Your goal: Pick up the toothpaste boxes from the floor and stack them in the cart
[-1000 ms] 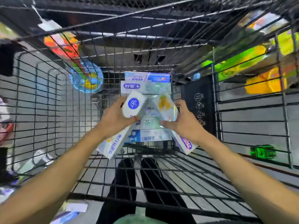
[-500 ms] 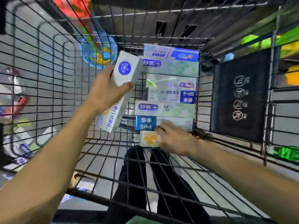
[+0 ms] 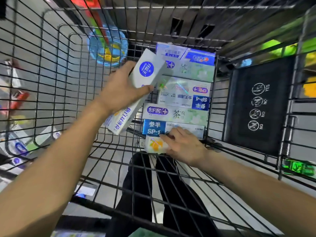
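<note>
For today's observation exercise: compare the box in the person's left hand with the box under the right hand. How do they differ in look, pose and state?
The white box with a blue circle is held up off the cart, tilted, gripped by the left hand; the box with an orange fruit picture lies on the cart floor at the near end of the row of boxes, the right hand on it. The first shows its whole length; the second is mostly hidden. Both are mainly white cartons.
</note>
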The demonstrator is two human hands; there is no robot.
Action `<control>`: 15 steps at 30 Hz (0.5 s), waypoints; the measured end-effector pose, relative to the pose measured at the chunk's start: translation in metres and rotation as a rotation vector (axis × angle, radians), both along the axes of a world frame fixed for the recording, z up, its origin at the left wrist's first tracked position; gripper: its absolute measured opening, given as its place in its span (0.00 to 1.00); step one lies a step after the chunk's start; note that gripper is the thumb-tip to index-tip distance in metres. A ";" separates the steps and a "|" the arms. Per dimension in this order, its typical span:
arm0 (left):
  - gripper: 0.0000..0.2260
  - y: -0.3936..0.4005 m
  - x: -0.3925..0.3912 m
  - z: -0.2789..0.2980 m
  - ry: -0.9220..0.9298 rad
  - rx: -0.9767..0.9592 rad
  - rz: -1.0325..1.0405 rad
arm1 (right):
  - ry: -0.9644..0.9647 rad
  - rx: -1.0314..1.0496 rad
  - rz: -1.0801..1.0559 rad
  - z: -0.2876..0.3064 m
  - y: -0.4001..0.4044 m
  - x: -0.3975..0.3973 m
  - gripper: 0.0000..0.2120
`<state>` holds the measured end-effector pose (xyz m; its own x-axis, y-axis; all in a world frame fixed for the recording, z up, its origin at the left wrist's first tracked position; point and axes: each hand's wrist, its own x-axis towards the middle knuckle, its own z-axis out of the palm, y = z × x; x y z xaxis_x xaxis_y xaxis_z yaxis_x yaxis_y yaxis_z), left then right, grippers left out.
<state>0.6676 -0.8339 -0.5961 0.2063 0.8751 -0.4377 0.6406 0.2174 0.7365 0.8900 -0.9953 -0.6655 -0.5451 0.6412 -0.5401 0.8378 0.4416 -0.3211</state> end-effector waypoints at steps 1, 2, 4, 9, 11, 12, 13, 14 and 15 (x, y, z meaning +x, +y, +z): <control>0.25 0.000 0.000 -0.001 0.002 -0.003 -0.005 | -0.005 0.004 0.004 -0.001 0.000 -0.001 0.30; 0.26 -0.001 0.000 0.000 0.000 -0.006 -0.009 | -0.006 0.006 0.013 -0.001 0.000 -0.001 0.30; 0.29 -0.001 0.001 0.003 -0.007 -0.024 -0.005 | -0.021 0.012 0.061 -0.001 0.001 -0.002 0.31; 0.27 0.000 0.002 0.002 -0.011 -0.034 0.022 | -0.101 -0.006 0.182 0.004 0.013 -0.006 0.31; 0.24 0.002 0.001 0.001 -0.008 -0.030 0.019 | -0.128 0.017 0.181 0.005 0.011 -0.010 0.29; 0.22 0.002 0.001 0.001 -0.005 -0.024 0.017 | -0.131 0.047 0.181 0.004 0.008 -0.014 0.29; 0.21 0.003 0.000 0.000 -0.003 -0.017 0.017 | -0.117 0.082 0.188 0.002 0.006 -0.016 0.30; 0.21 0.004 0.000 0.000 -0.002 -0.008 0.014 | -0.084 0.114 0.205 0.000 0.004 -0.019 0.34; 0.21 0.005 -0.001 0.000 -0.002 -0.001 0.014 | -0.049 0.128 0.233 -0.003 0.004 -0.020 0.38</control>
